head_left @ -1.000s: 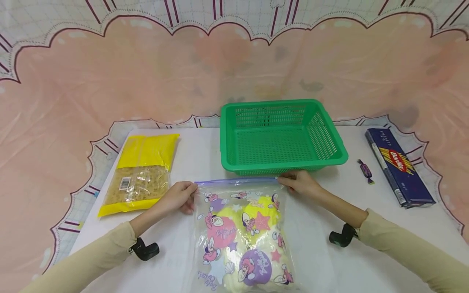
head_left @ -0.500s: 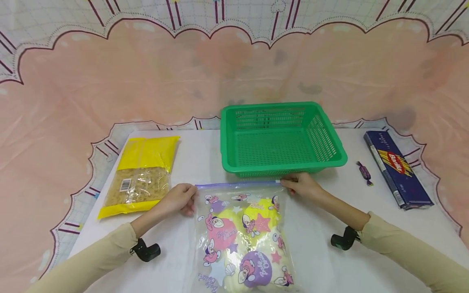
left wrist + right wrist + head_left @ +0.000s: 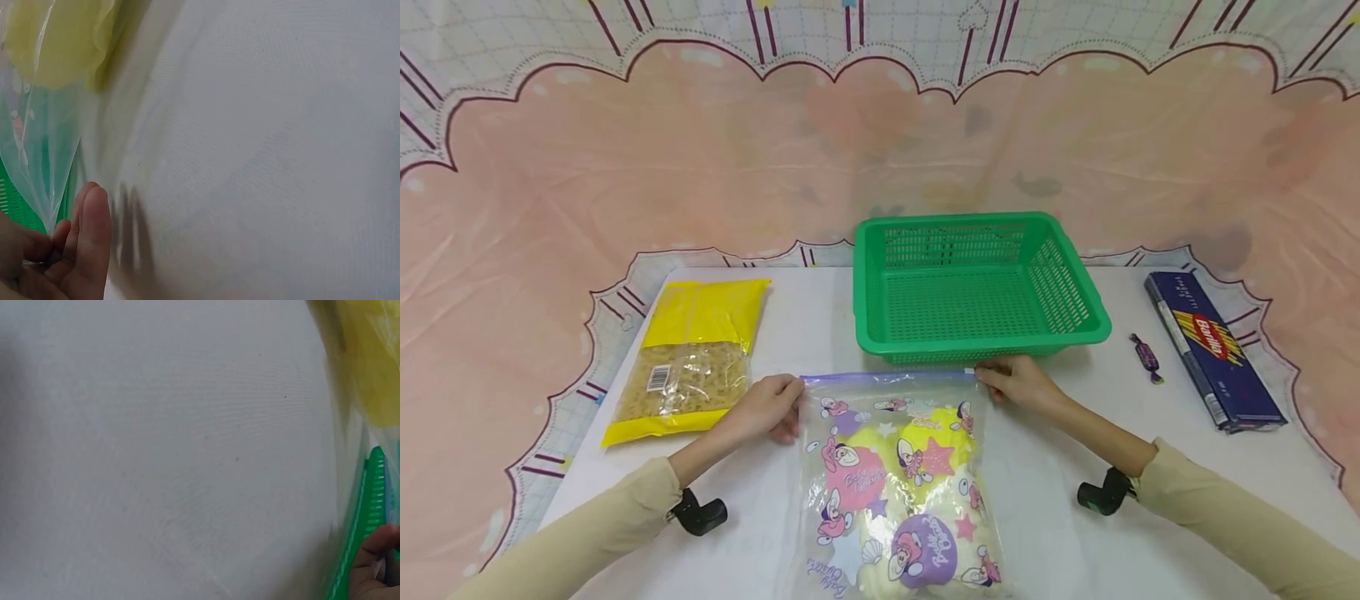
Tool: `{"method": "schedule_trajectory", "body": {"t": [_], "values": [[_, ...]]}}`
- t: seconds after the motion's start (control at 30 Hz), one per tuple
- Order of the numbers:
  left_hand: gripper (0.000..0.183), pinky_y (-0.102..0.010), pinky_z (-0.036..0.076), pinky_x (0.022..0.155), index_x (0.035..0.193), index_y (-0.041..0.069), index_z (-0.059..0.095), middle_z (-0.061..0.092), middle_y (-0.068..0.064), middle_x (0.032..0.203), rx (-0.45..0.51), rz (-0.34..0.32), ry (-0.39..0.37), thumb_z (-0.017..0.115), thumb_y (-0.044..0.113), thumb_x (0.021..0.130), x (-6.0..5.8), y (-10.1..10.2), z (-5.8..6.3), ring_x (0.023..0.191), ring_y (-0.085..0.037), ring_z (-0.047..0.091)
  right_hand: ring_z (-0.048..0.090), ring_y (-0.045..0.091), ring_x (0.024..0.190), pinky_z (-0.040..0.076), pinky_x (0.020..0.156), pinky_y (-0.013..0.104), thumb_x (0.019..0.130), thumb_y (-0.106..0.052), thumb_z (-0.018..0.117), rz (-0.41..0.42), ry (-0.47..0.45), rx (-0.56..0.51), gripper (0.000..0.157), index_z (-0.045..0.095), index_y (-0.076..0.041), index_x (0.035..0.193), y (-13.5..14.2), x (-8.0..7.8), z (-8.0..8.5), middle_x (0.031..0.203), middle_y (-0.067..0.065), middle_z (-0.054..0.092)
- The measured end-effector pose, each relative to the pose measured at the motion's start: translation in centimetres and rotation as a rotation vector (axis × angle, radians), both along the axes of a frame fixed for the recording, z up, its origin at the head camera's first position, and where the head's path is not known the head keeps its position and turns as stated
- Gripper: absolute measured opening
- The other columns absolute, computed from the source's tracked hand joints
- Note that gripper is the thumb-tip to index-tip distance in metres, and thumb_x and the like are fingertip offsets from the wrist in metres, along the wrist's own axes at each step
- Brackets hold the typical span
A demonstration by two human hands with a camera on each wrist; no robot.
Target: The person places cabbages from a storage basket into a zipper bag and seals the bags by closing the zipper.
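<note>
A clear zip bag (image 3: 891, 492) printed with pink and purple cartoon figures lies at the front middle in the head view, pale yellow, puffy things inside it. My left hand (image 3: 769, 408) pinches its top left corner between thumb and finger; in the left wrist view the other fingers (image 3: 94, 231) extend past the gathered plastic. At the opposite top corner my right hand (image 3: 1017, 383) pinches the end of the purple zip strip (image 3: 887, 377), by a small white slider (image 3: 970, 372). The bag's lower edge runs out of the head view.
Just behind the bag stands a green plastic basket (image 3: 868, 333). On the left lies a yellow pack with a see-through window (image 3: 688, 362). A wrapped candy (image 3: 1146, 358) and a blue Barilla spaghetti box (image 3: 1213, 350) lie on the right of the white table (image 3: 1060, 533).
Both hands keep their hold on the bag's top corners. The whole scene sits slightly lower in the head view; otherwise nothing has visibly moved.
</note>
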State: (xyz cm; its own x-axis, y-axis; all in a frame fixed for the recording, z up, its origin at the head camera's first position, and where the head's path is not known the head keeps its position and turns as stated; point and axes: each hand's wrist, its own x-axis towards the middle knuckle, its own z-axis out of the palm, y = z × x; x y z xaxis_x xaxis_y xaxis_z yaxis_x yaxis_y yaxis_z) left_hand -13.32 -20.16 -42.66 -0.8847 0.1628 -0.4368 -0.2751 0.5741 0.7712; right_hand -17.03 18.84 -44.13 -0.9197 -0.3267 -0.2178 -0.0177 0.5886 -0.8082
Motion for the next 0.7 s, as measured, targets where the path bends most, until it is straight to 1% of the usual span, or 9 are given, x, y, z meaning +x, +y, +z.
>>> {"method": "schedule_trajectory", "body": {"t": [0.1,0.2,0.33,0.37,0.43,0.53,0.6,0.67,0.7], "values": [[0.035,-0.033,0.059,0.054,0.100,-0.003,0.055,0.062,-0.010,0.070,-0.007,-0.003,0.011,0.035,0.026,0.105,-0.2,-0.1,0.1,0.055,-0.017,0.062,0.051,0.014,0.062,0.045,0.057,0.023,0.100,-0.019,0.054,0.010,0.046,-0.021,0.026,0.064,0.005,0.100,0.0,0.1,0.2,0.067,0.005,0.056],[0.036,-0.032,0.059,0.055,0.101,-0.002,0.055,0.062,-0.010,0.071,-0.020,-0.011,0.023,0.035,0.027,0.105,-0.3,-0.1,0.2,0.055,-0.017,0.063,0.051,0.014,0.062,0.045,0.055,0.022,0.101,-0.020,0.052,0.015,0.076,-0.012,0.026,0.063,0.002,0.093,0.1,0.2,0.5,0.067,0.007,0.057],[0.036,-0.030,0.059,0.060,0.111,-0.002,0.054,0.064,-0.013,0.082,-0.046,-0.025,0.068,0.037,0.029,0.105,-0.1,-0.3,0.6,0.061,-0.018,0.064,0.052,0.014,0.064,0.046,0.055,0.023,0.102,-0.021,0.049,0.032,0.129,0.019,0.027,0.062,0.002,0.095,0.4,0.5,0.8,0.073,0.010,0.060],[0.036,-0.030,0.059,0.062,0.115,-0.002,0.053,0.065,-0.014,0.088,-0.059,-0.032,0.094,0.037,0.029,0.105,0.0,-0.4,0.7,0.066,-0.019,0.064,0.053,0.014,0.065,0.046,0.056,0.023,0.103,-0.021,0.048,0.039,0.152,0.027,0.028,0.062,0.002,0.098,0.6,0.7,0.9,0.075,0.011,0.060],[0.038,-0.033,0.059,0.072,0.123,0.000,0.050,0.065,-0.016,0.102,-0.126,-0.041,0.175,0.039,0.031,0.105,0.4,-0.7,1.0,0.080,-0.022,0.065,0.054,0.014,0.068,0.046,0.057,0.024,0.104,-0.023,0.046,0.047,0.211,0.076,0.028,0.062,0.001,0.102,1.0,1.2,1.2,0.079,0.010,0.061],[0.045,-0.045,0.055,0.091,0.133,0.001,0.045,0.059,-0.020,0.125,-0.220,-0.043,0.295,0.041,0.035,0.104,1.1,-1.1,1.6,0.108,-0.032,0.060,0.055,0.016,0.072,0.047,0.060,0.027,0.103,-0.026,0.047,0.041,0.344,0.207,0.028,0.064,-0.004,0.098,1.7,2.3,1.8,0.081,0.007,0.062],[0.051,-0.054,0.047,0.103,0.138,0.002,0.043,0.052,-0.021,0.136,-0.295,-0.042,0.367,0.040,0.039,0.104,1.6,-1.3,2.0,0.125,-0.037,0.050,0.057,0.017,0.075,0.049,0.064,0.031,0.102,-0.026,0.050,0.029,0.455,0.301,0.026,0.066,-0.006,0.096,2.1,3.1,2.3,0.084,0.005,0.064],[0.055,-0.059,0.038,0.110,0.142,0.002,0.040,0.046,-0.021,0.143,-0.335,-0.047,0.419,0.040,0.042,0.103,2.2,-1.4,2.3,0.134,-0.039,0.041,0.060,0.018,0.079,0.052,0.067,0.036,0.100,-0.024,0.053,0.018,0.558,0.363,0.023,0.068,-0.008,0.096,2.2,3.7,2.6,0.088,0.005,0.067],[0.057,-0.061,0.034,0.111,0.143,0.004,0.039,0.043,-0.020,0.146,-0.365,-0.053,0.442,0.040,0.044,0.103,2.5,-1.4,2.5,0.138,-0.039,0.037,0.063,0.019,0.083,0.054,0.070,0.038,0.100,-0.023,0.054,0.016,0.602,0.382,0.021,0.069,-0.008,0.101,2.3,4.0,2.7,0.093,0.005,0.068]]}}
